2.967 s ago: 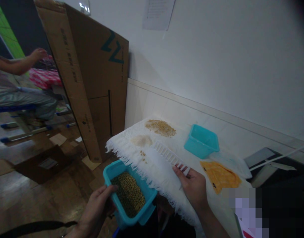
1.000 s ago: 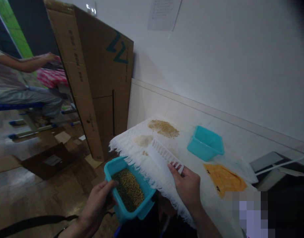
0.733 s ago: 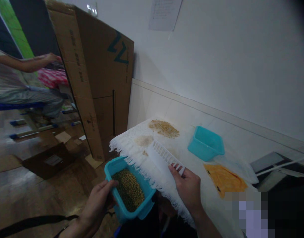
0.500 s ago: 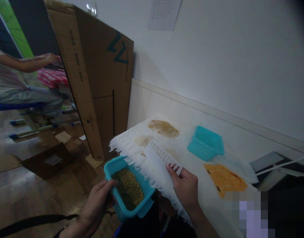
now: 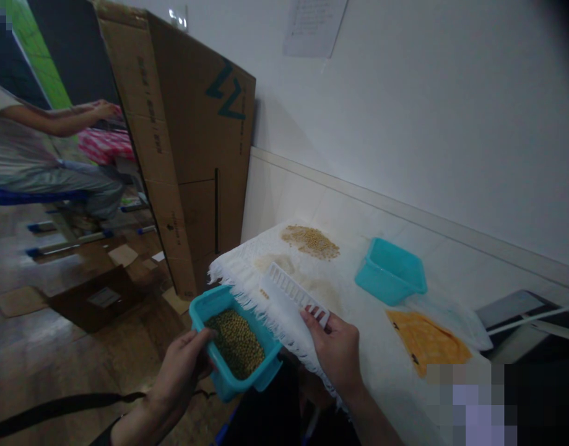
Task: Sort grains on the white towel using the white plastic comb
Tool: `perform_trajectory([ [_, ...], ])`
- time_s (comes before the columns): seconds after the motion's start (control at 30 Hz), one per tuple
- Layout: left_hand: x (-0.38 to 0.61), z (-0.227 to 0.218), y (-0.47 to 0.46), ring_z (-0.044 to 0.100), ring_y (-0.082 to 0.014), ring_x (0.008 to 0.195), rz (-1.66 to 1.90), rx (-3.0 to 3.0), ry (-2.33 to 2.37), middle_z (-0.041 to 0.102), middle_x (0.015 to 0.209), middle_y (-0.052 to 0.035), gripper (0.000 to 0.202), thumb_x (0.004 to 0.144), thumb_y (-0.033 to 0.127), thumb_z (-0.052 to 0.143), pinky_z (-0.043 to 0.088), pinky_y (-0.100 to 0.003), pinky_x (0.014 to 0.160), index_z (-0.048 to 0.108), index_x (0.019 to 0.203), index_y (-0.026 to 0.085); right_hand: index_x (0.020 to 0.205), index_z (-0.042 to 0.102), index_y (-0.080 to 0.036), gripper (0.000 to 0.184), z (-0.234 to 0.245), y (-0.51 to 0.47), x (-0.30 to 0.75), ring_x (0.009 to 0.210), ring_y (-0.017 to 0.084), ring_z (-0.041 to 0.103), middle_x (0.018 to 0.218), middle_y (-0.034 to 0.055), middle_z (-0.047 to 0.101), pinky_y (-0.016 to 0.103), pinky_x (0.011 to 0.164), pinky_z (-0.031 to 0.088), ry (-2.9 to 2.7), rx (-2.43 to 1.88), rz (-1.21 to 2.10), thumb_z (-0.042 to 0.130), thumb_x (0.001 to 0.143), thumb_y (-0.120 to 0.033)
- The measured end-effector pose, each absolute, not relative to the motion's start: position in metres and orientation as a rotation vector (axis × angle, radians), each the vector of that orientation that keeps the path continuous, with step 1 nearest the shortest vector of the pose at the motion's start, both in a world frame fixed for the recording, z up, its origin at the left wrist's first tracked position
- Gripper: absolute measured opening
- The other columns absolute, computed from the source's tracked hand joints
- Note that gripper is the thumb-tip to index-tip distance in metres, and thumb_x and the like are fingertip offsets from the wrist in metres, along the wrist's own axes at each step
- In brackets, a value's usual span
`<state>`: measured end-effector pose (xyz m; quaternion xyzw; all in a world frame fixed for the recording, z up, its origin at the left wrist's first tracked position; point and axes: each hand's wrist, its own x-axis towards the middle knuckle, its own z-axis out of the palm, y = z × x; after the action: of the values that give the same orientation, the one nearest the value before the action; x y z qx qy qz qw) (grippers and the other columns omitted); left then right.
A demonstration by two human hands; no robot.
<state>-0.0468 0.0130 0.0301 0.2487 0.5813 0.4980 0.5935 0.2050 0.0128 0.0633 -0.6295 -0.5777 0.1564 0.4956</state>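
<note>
My left hand (image 5: 184,365) grips the near-left rim of a teal plastic bin (image 5: 223,382), held just below the table's edge. Inside lie yellow beans (image 5: 242,344) and smaller dark green ones (image 5: 218,334). In my right hand (image 5: 335,347) is a white slotted plastic strip (image 5: 291,288), thumb on top, low over the white fringed cloth (image 5: 247,254). A few yellow beans (image 5: 264,293) lie on the cloth at its lower left side. Pale fine grains (image 5: 277,263) are spread just beyond it, and a heap of yellow beans (image 5: 312,240) lies farther back.
A second teal bin (image 5: 389,272) stands on the table to the right, beside an orange cloth bag (image 5: 428,341) and clear plastic (image 5: 456,322). A tall cardboard box (image 5: 195,142) rises at the left. Beyond it a person (image 5: 47,136) sits; cardboard pieces (image 5: 93,297) litter the floor.
The white slotted strip in my right hand has shifted slightly left, toward the cloth's fringed edge. My left hand and the bin have moved a little left and up. The view has shifted slightly.
</note>
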Motion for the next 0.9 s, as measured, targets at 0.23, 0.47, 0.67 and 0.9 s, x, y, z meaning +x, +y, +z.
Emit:
perform_trajectory([
  [0.23, -0.049, 0.031, 0.013, 0.045, -0.0106, 0.048, 1.161, 0.546, 1.356, 0.053, 0.05, 0.0061, 0.037, 0.055, 0.045, 0.082, 0.039, -0.023, 0.048, 0.053, 0.057, 0.023, 0.07, 0.077, -0.016, 0.044, 0.071, 0.006, 0.206, 0.051, 0.019, 0.066, 0.06, 0.0057, 0.074, 0.025, 0.051, 0.048, -1.403, -1.532, 0.332, 0.066, 0.09, -0.054],
  [0.47, -0.047, 0.032, 0.014, 0.042, -0.01, 0.046, 1.165, 0.542, 1.378, 0.05, 0.049, 0.0066, 0.038, 0.055, 0.046, 0.081, 0.035, -0.023, 0.046, 0.05, 0.055, 0.024, 0.07, 0.077, -0.016, 0.043, 0.07, 0.017, 0.218, 0.051, 0.021, 0.069, 0.059, 0.0076, 0.074, 0.025, 0.051, 0.047, -1.425, -1.558, 0.142, 0.066, 0.09, -0.053],
  [0.67, -0.048, 0.034, 0.012, 0.043, -0.0103, 0.046, 1.156, 0.539, 1.39, 0.051, 0.049, 0.0061, 0.036, 0.055, 0.045, 0.08, 0.037, -0.023, 0.046, 0.052, 0.055, 0.024, 0.07, 0.078, -0.016, 0.04, 0.068, 0.014, 0.211, 0.048, 0.018, 0.067, 0.057, 0.0048, 0.072, 0.023, 0.049, 0.046, -1.475, -1.52, 0.199, 0.065, 0.092, -0.048],
  [0.9, -0.048, 0.03, 0.012, 0.043, -0.0097, 0.045, 1.152, 0.564, 1.357, 0.05, 0.047, 0.0065, 0.038, 0.058, 0.047, 0.081, 0.036, -0.023, 0.046, 0.051, 0.056, 0.023, 0.078, 0.082, -0.016, 0.036, 0.072, 0.005, 0.185, 0.047, 0.015, 0.064, 0.055, 0.0013, 0.07, 0.021, 0.048, 0.045, -1.564, -1.41, 0.326, 0.063, 0.094, -0.042],
])
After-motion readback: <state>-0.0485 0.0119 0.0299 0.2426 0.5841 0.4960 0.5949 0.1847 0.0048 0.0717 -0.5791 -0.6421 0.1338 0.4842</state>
